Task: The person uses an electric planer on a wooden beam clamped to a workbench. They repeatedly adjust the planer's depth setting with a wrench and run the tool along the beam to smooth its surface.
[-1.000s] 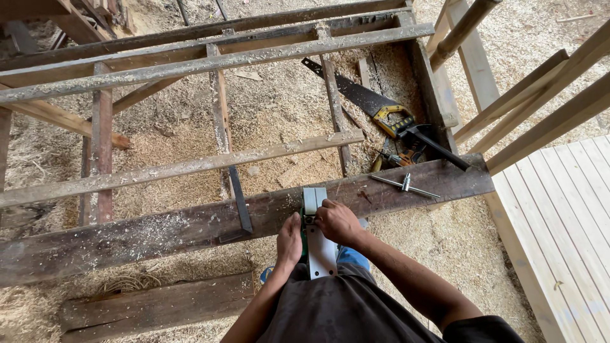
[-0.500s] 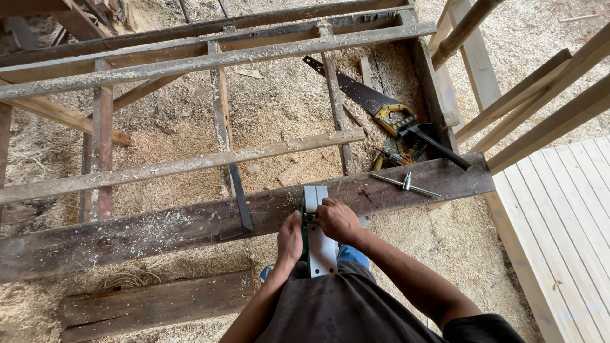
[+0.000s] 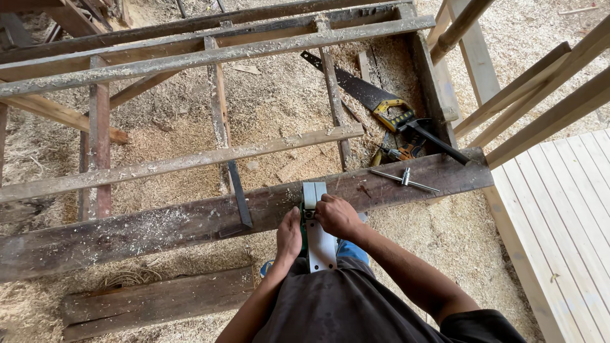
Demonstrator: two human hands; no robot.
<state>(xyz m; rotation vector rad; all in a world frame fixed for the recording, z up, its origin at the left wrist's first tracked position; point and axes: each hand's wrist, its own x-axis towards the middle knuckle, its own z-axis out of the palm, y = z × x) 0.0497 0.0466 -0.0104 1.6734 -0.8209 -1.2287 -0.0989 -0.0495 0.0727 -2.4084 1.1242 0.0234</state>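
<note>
A grey and green power tool (image 3: 316,219) rests with its front end on a wide dark wooden beam (image 3: 165,222) that runs across in front of me. My left hand (image 3: 288,234) grips its left side near the green part. My right hand (image 3: 337,216) is closed over its top right, just behind the grey front housing. Sawdust lies scattered on the beam to the left of the tool.
A metal T-handled wrench (image 3: 404,180) lies on the beam to the right. Beyond it lie a handsaw with a yellow handle (image 3: 368,95) and other tools. A frame of dusty rails (image 3: 210,54) stands ahead, pale planking (image 3: 559,216) at right, a short plank (image 3: 159,302) below left.
</note>
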